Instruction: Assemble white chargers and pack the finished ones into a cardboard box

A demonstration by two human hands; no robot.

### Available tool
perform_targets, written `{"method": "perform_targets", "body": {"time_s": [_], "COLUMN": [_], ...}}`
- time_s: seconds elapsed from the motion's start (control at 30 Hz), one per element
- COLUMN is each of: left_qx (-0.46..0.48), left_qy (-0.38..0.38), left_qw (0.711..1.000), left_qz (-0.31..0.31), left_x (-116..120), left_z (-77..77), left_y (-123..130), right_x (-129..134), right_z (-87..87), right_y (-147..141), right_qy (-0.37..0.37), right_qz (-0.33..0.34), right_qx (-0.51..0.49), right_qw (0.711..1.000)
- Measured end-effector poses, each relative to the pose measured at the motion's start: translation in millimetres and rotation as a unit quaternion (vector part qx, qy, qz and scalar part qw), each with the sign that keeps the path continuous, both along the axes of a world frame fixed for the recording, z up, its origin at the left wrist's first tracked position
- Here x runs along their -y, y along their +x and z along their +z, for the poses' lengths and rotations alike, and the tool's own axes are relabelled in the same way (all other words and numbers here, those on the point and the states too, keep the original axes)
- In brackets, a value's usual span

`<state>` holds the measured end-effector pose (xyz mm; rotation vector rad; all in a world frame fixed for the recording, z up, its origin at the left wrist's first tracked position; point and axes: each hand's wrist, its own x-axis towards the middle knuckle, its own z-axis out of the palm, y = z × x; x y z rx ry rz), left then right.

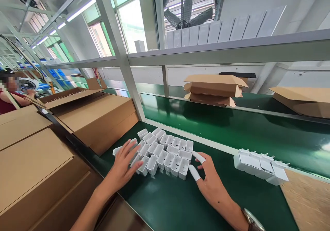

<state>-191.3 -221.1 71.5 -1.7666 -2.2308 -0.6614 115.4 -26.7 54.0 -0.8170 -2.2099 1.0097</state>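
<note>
Many small white plastic boxes (161, 159), hollow and open on top, stand packed together in rough rows on the dark green work surface (160, 200). At the left end of the group, my left hand (125, 164) lies over some boxes with its fingers spread, hiding part of them. My right hand (206, 172) is at the right end, thumb and index finger apart beside the outermost boxes. White finger cots cover that thumb and index finger, and a watch (252, 220) is on the wrist. Neither hand has a box lifted.
Several white pieces with small prongs (261, 166) stand in a row at right, near a wooden board (306, 200). Large cardboard cartons (103, 117) border the left side. A green conveyor belt (206, 121) runs behind a metal frame. Another person (12, 93) is at far left.
</note>
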Motion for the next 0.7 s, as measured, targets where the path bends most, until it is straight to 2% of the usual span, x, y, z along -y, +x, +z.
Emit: {"method": "perform_targets", "body": {"time_s": [0.1, 0.17, 0.3, 0.4, 0.5, 0.6, 0.7], "left_qx": [0.018, 0.04, 0.065, 0.062, 0.067, 0.096, 0.129], "left_qy": [0.003, -0.033, -0.1, -0.105, -0.094, -0.101, -0.093], "left_qw": [1.0, 0.998, 0.992, 0.992, 0.992, 0.99, 0.987], "left_qz": [-0.005, -0.029, -0.042, -0.047, -0.047, -0.026, -0.015], "left_x": [-24, -48, -90, -102, -98, -91, -85], "left_z": [24.2, 32.6, 34.0, 31.1, 28.4, 25.1, 21.8], "left_y": [-15, -23, -29, -25, -22, -20, -20], "right_x": [-26, -39, -48, -47, -43, -41, -43], "right_z": [17.9, 33.5, 60.6, 70.9, 75.7, 82.5, 93.9], "right_y": [-8, -25, -63, -80, -82, -72, -52], "right_qy": [0.177, 0.244, 0.326, 0.362, 0.371, 0.388, 0.384], "right_qz": [0.079, 0.148, 0.214, 0.236, 0.24, 0.24, 0.223], "right_qx": [0.052, 0.142, 0.308, 0.348, 0.348, 0.326, 0.285], "right_qw": [0.98, 0.948, 0.868, 0.832, 0.827, 0.828, 0.85]}}
